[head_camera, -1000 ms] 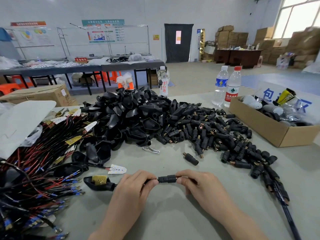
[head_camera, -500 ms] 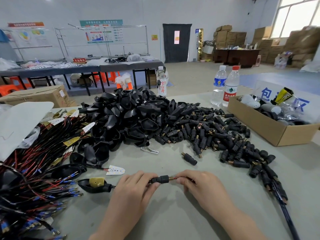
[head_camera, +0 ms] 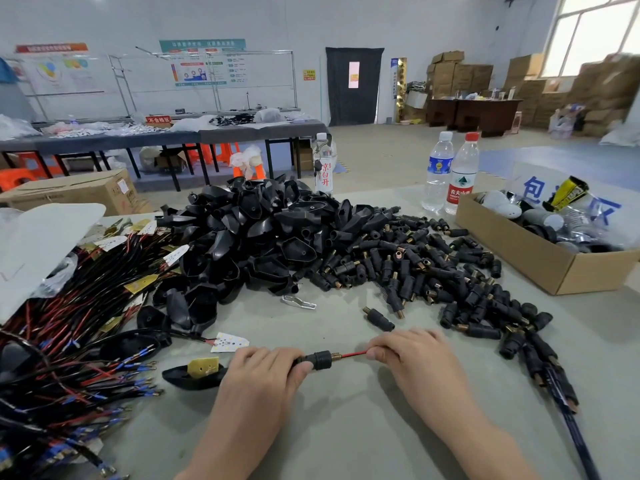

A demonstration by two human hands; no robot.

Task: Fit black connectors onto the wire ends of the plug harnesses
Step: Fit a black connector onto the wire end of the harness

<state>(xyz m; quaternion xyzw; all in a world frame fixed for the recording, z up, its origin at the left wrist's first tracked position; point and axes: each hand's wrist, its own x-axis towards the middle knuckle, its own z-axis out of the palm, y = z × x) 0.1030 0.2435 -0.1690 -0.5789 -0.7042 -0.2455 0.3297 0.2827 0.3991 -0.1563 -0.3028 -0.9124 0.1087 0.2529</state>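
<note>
Black and ribbed, the connector [head_camera: 317,360] sits low over the counter [head_camera: 346,431], gripped in the left hand [head_camera: 263,379]. The right hand [head_camera: 415,358] pinches the red wire [head_camera: 351,355] running out of its brass end. The step looks like seating this connector on the wire. The next move probably calls for a straight pull along the wire with the left grip held firm. Counted: one connector in hand, one loose connector [head_camera: 379,318] lying alone, a connector heap [head_camera: 433,271] too dense to count, three bottles [head_camera: 462,174] and one cardboard box [head_camera: 519,251].
</note>
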